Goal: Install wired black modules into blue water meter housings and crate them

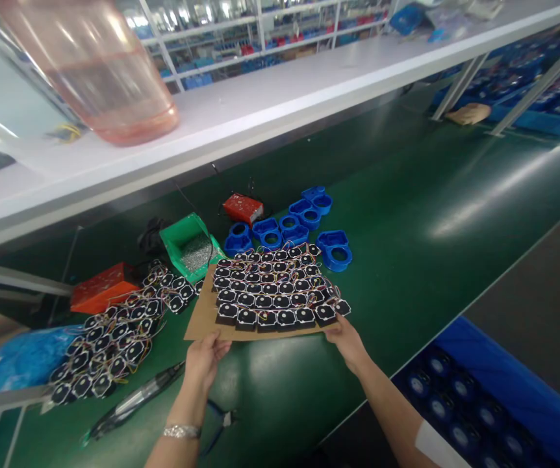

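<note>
Between my hands is a brown cardboard sheet (200, 320) carrying rows of black motor-like parts (275, 301) with white rims and coloured wires. My left hand (205, 354) pinches the near edge at the left, thumb on top. My right hand (345, 338) grips the near right corner, close to the last black part; some of its fingers are hidden below. Past the sheet's far edge lie several blue plastic housings (337, 252) with round holes. Whether the sheet rests on the bench or is slightly raised, I cannot tell.
More wired black parts (114, 344) cover the bench's left. A green bin (170, 237) of small metal pieces, a red box (241, 207) and an orange box (102, 287) stand behind. An electric screwdriver (138, 395) and pliers (222, 419) lie near. A shelf (270, 107) spans above.
</note>
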Tool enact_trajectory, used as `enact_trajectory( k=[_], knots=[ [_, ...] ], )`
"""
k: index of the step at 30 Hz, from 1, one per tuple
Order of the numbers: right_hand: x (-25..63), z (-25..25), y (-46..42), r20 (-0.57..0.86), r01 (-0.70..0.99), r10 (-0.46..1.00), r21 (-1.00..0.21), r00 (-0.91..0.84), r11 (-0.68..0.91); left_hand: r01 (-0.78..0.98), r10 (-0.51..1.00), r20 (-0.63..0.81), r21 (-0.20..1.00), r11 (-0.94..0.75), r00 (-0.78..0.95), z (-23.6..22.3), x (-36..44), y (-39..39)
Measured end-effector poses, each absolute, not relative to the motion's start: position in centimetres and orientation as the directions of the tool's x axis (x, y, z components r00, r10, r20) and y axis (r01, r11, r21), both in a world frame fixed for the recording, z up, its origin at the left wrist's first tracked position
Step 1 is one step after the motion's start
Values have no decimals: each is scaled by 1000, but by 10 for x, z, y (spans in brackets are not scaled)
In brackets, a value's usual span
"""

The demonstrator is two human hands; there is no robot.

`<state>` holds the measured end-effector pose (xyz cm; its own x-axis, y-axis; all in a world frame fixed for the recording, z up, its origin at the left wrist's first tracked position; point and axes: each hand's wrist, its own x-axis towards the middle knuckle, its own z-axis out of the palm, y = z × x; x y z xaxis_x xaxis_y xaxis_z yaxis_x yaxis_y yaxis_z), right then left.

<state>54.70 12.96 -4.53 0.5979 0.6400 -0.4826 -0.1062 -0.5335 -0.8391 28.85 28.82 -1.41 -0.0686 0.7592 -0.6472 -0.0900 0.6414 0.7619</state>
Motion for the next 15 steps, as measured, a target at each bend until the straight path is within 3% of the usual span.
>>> enact_trajectory(
  k=[15],
  knots=[
    [542, 8, 137, -344, 2, 683, -892, 645, -452, 99, 811, -570, 807, 583, -131, 57, 265, 301]
  ],
)
